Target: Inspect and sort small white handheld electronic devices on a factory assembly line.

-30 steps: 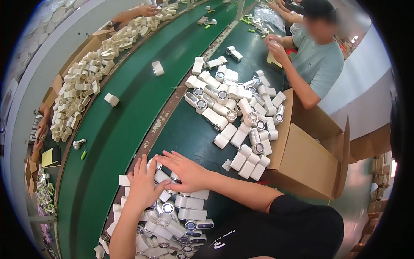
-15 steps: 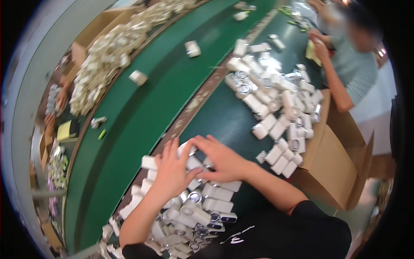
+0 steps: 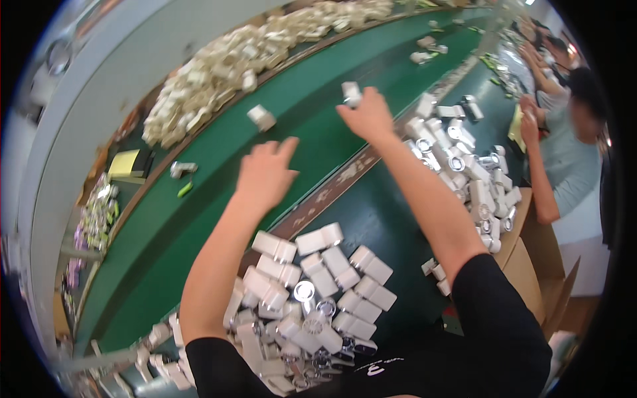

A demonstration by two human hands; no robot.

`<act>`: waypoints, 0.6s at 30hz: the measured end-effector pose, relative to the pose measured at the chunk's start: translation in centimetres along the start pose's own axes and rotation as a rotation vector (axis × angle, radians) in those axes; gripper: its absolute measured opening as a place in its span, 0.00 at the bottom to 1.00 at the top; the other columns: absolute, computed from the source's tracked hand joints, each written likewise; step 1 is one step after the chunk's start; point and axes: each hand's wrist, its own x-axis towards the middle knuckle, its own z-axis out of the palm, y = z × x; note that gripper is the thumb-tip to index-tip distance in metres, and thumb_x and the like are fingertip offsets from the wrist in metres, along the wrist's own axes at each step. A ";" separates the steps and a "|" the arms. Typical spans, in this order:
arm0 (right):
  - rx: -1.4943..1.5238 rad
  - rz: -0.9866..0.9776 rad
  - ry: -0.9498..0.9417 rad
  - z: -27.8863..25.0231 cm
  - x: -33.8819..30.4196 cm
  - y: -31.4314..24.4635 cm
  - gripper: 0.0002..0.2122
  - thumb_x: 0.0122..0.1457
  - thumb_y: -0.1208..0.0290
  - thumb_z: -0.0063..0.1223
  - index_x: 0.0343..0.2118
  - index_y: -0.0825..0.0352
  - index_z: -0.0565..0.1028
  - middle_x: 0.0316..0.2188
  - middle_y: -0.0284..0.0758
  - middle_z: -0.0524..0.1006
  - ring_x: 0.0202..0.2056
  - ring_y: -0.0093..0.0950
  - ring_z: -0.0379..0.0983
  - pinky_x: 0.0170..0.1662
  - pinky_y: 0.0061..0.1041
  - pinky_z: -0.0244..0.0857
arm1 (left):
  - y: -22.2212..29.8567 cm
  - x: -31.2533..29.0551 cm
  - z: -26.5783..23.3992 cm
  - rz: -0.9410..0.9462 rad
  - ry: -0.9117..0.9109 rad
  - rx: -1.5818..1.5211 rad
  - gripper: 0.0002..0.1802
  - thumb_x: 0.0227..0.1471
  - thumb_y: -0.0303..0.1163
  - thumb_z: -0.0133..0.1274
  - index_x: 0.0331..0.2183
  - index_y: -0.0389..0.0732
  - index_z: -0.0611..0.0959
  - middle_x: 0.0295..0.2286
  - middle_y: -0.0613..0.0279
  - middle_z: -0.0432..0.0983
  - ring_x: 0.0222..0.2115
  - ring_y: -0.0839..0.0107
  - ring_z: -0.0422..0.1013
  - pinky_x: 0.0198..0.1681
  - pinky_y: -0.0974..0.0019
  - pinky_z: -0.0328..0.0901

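Note:
Both my hands reach out over the green conveyor belt (image 3: 199,205). My left hand (image 3: 265,174) is open with fingers spread, just short of a white plastic piece (image 3: 261,117) on the belt. Farther right, my right hand (image 3: 370,118) has its thumb and fingers apart at another white piece (image 3: 351,93); whether they touch it is hard to tell. Below my arms, a pile of white oblong plastic devices (image 3: 358,305) lies on the dark green table, several lined up side by side. Some show round shiny or grille-like ends.
A brown ledge (image 3: 332,189) separates belt and table. More white devices (image 3: 488,192) are heaped at right beside a cardboard box (image 3: 524,265). A co-worker (image 3: 564,166) stands there. Cream parts (image 3: 212,86) are piled beyond the belt. A lime-green piece (image 3: 185,190) lies on the belt.
My hands have left the devices on the near table and moved forward over the belt, spreading apart. The view has shifted, and the near pile shows more fully.

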 end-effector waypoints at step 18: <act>0.820 0.001 -0.418 -12.5 -4.2 0.1 0.26 0.54 0.66 0.72 0.52 0.72 0.76 0.43 0.40 0.83 0.47 0.35 0.82 0.51 0.33 0.77 | -11.7 5.9 5.2 -0.259 0.006 0.468 0.19 0.63 0.28 0.53 0.55 0.50 0.78 0.49 0.58 0.78 0.55 0.54 0.72 0.56 0.37 0.66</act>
